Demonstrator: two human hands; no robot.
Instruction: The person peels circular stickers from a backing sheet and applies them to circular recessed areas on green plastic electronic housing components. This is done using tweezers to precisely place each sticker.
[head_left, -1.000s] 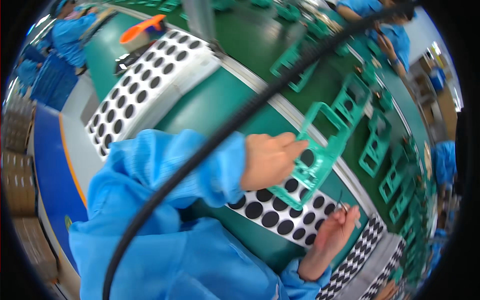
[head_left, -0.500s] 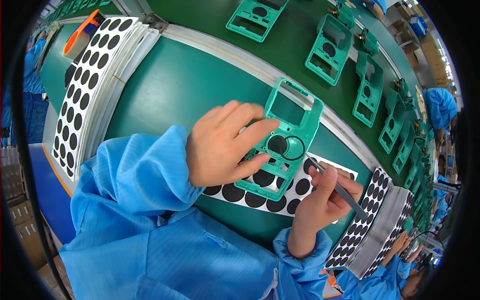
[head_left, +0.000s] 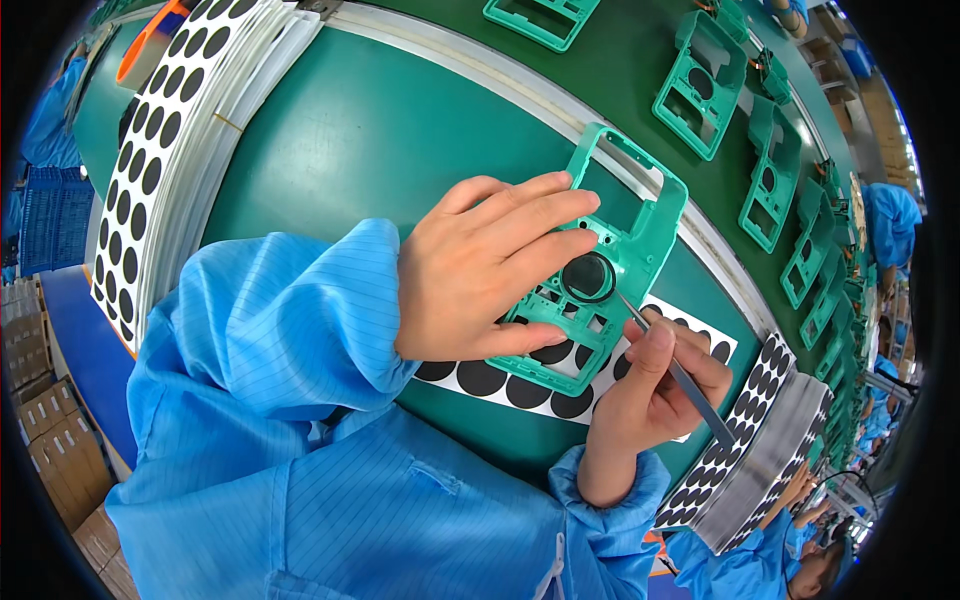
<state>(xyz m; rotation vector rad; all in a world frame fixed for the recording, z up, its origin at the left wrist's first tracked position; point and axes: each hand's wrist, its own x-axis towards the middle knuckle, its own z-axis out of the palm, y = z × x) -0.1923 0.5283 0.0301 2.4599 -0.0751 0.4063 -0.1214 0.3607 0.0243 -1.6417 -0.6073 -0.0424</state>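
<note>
A green plastic housing (head_left: pixel 640 255) lies tilted on a white sheet of black round stickers (head_left: pixel 530 392). My left hand (head_left: pixel 490 265) rests along its left side, fingers spread over the frame and thumb near its lower part. In the housing's round opening shows a black disc (head_left: pixel 585 272), and a thin black ring (head_left: pixel 606 292) sits about its edge. My right hand (head_left: pixel 660 385) is closed around metal tweezers (head_left: pixel 690 385), whose tips point at the housing just right of the ring. Whether the tips touch the ring I cannot tell.
Several similar housings (head_left: pixel 700 85) stand on the dark green conveyor (head_left: pixel 630 90) beyond a metal rail (head_left: pixel 480 75). Stacked sticker sheets lie at left (head_left: pixel 150 165) and right (head_left: pixel 760 450). An orange tape dispenser (head_left: pixel 150 45) is at far left. Other people in blue work nearby.
The black ring, earlier offset to the right of the disc, now sits around the disc's edge. My left fingers have stretched out flatter across the housing. The tweezers stay in my right hand.
</note>
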